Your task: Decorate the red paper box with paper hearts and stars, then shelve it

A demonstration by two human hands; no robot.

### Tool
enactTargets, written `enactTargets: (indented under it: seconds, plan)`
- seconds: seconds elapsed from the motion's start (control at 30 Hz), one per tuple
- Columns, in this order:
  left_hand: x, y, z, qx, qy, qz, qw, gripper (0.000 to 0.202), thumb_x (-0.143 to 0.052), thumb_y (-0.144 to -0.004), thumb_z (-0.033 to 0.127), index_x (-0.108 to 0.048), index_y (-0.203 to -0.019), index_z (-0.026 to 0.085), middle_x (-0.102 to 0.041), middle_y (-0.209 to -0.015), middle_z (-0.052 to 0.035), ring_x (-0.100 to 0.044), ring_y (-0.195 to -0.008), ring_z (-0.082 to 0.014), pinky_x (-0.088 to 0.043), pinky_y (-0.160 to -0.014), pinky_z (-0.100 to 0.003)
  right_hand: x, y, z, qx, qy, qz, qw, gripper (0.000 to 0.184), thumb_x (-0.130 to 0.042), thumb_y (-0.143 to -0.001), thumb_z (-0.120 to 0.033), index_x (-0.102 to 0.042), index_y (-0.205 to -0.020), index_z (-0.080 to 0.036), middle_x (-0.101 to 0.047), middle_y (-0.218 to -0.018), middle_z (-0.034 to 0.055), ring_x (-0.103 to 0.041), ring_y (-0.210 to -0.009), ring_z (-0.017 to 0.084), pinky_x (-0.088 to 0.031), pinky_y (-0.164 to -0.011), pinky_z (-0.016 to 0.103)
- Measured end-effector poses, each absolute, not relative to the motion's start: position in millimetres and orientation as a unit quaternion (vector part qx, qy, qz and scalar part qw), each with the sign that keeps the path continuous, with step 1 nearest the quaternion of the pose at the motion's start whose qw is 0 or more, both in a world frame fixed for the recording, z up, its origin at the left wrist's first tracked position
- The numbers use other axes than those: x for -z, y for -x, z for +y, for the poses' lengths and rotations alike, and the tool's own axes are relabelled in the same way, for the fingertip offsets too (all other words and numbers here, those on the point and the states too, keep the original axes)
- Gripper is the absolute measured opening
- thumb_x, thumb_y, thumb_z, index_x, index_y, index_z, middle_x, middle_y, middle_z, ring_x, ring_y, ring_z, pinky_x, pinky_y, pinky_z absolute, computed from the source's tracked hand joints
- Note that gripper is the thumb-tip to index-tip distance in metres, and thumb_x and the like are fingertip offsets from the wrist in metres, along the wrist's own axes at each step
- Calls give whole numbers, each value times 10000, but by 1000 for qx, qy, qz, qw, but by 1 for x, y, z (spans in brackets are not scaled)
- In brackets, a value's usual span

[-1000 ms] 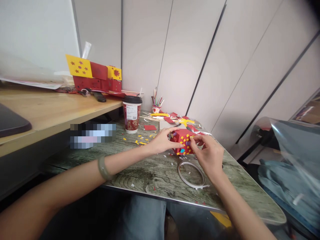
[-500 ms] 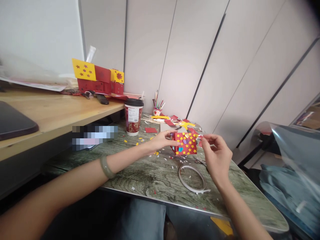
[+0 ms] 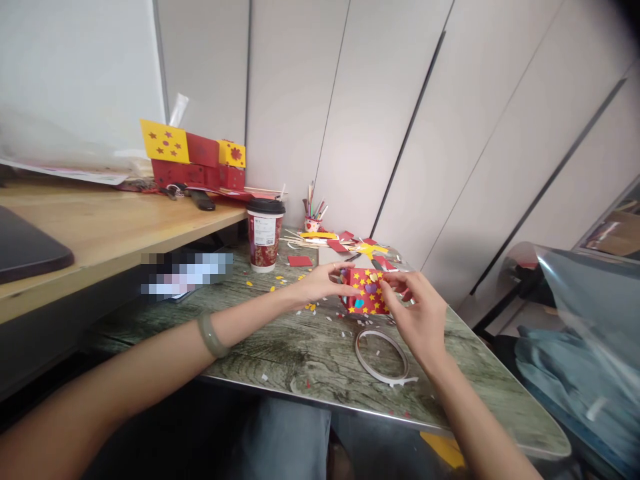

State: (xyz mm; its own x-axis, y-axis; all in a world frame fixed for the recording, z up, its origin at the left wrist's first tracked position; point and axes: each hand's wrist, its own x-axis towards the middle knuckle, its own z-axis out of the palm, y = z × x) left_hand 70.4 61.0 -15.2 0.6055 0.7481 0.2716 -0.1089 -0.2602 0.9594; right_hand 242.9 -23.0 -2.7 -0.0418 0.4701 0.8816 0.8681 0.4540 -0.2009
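A small red paper box (image 3: pixel 367 292) covered with yellow stars and a few coloured hearts stands on the grey-green wood-grain table (image 3: pixel 310 353). My left hand (image 3: pixel 323 283) grips its left side, thumb on the front face. My right hand (image 3: pixel 416 308) holds the right side, fingertips pinched against the starred front. A green bangle (image 3: pixel 210 335) sits on my left wrist. A thin white tape ring (image 3: pixel 381 348) lies flat on the table just under my right hand.
A lidded red paper cup (image 3: pixel 265 233) stands behind and left of the box. Paper scraps and sticks (image 3: pixel 345 241) and a small pen pot (image 3: pixel 313 220) lie at the back. Red and yellow paper boxes (image 3: pixel 193 157) sit on the raised wooden desk (image 3: pixel 100 227). A clear film roll (image 3: pixel 585 293) is on the right.
My right hand, which had drawn away from the box half a second ago, has come back onto its right front. The left hand has kept its hold throughout.
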Motion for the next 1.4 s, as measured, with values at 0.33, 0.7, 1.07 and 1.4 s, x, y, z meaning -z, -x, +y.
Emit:
enactTargets:
  seconds: [0.33, 0.7, 1.07, 1.4]
  plan:
    - [13, -70, 57, -370, -729, 261, 514, 719, -764, -572, 295, -491, -1225, 172, -620, -976, -76, -559, -840, -175, -444, -786, -344, 5, -243, -20, 233, 490, -699, 466, 129, -529, -819, -241, -579, -712, -189, -571, -677, -3, -501, -596, 130, -396, -587, 247]
    - [16, -73, 64, -477, -648, 253, 537, 641, -752, -603, 312, -499, -1174, 165, -584, -1124, -105, -571, -940, -197, -453, -835, -362, 7, -241, -19, 9, 542, -675, 501, 212, -565, -772, -363, -625, -704, -171, -579, -603, -4, -475, -502, 117, -368, -479, 230]
    - [23, -84, 51, -529, -629, 237, 518, 670, -744, -612, 303, -458, -1200, 157, -581, -1126, -104, -566, -959, -197, -458, -833, -336, 10, -236, -16, 29, 556, -664, 499, 198, -571, -755, -347, -643, -683, -177, -593, -590, -10, -491, -496, 121, -361, -493, 230]
    - [18, -85, 44, -543, -610, 262, 514, 713, -756, -593, 341, -443, -1205, 152, -544, -1177, -119, -558, -961, -196, -451, -854, -341, 11, -237, -16, 33, 559, -641, 525, 186, -571, -767, -345, -622, -692, -182, -567, -588, -23, -456, -489, 106, -348, -482, 225]
